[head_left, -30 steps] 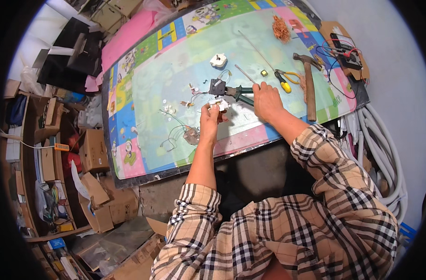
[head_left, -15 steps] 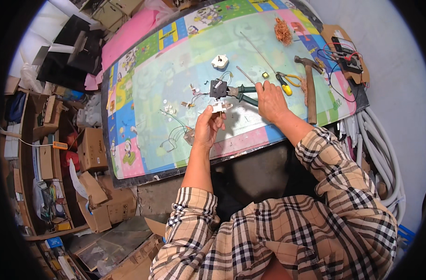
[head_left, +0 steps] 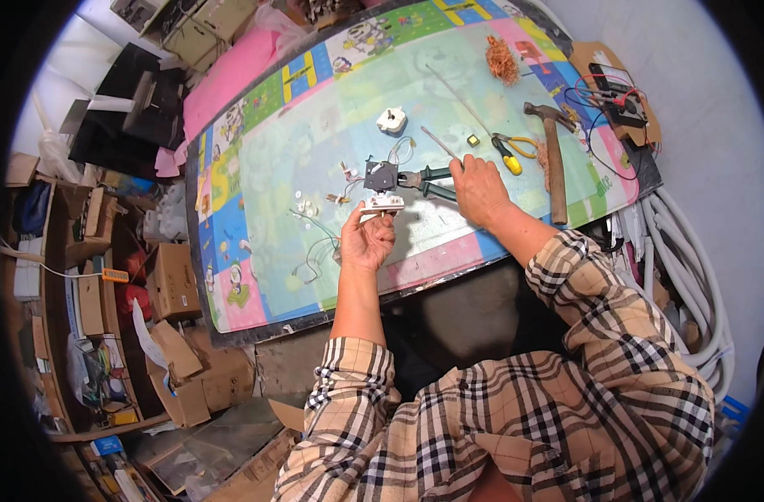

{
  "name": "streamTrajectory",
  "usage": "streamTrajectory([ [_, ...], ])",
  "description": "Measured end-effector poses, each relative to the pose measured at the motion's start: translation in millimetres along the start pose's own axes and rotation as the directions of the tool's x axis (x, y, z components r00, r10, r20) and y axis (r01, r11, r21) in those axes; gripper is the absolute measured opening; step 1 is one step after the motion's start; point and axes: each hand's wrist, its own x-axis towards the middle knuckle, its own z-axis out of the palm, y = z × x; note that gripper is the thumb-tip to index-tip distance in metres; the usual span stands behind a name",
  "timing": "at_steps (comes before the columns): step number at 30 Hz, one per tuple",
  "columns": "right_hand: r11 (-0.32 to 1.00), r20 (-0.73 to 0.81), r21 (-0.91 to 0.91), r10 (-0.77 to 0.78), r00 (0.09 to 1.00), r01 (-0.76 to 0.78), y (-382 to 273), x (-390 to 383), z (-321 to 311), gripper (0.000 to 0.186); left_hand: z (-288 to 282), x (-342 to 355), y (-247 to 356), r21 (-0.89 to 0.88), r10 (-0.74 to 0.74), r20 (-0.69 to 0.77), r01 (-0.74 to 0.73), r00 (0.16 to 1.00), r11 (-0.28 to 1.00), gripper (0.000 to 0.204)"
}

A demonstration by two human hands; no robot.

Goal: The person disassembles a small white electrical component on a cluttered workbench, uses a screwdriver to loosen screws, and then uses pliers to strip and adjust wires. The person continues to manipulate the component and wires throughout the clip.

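Note:
My left hand (head_left: 366,241) is closed on a small white plastic part (head_left: 384,203), which joins a black square plate (head_left: 381,175) above it. From the right, green-handled cutting pliers (head_left: 437,174) reach the plate, their jaws against its right edge. My right hand (head_left: 482,192) is wrapped round the ends of the handles. Whether the jaws bite into the plate cannot be made out. A white round housing (head_left: 391,120) lies beyond the plate, and loose thin wires (head_left: 319,251) with small connectors lie left of my left hand.
Right of my right hand lie a screwdriver (head_left: 508,159), yellow-handled pliers (head_left: 526,147) and a hammer (head_left: 554,159). A long thin rod (head_left: 457,99), copper wire scraps (head_left: 502,62) and a multimeter (head_left: 620,105) are farther off. Shelves with cardboard boxes (head_left: 177,280) stand at the left.
My left hand has shifted slightly left and down and tilted the white part with its black plate. My right hand and the cutting pliers have moved a little left with it.

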Motion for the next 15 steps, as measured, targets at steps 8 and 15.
streamTrajectory([
  [8,0.994,0.079,0.021,0.106,0.991,-0.108,-8,-1,3,0.024,21,12,-30,0.922,0.699,-0.214,-0.095,0.682,0.375,0.058],
  [15,0.997,0.054,0.005,0.081,0.995,-0.081,-18,0,0,0.026,59,13,-53,0.908,0.83,0.315,0.107,0.459,-0.404,0.091],
])
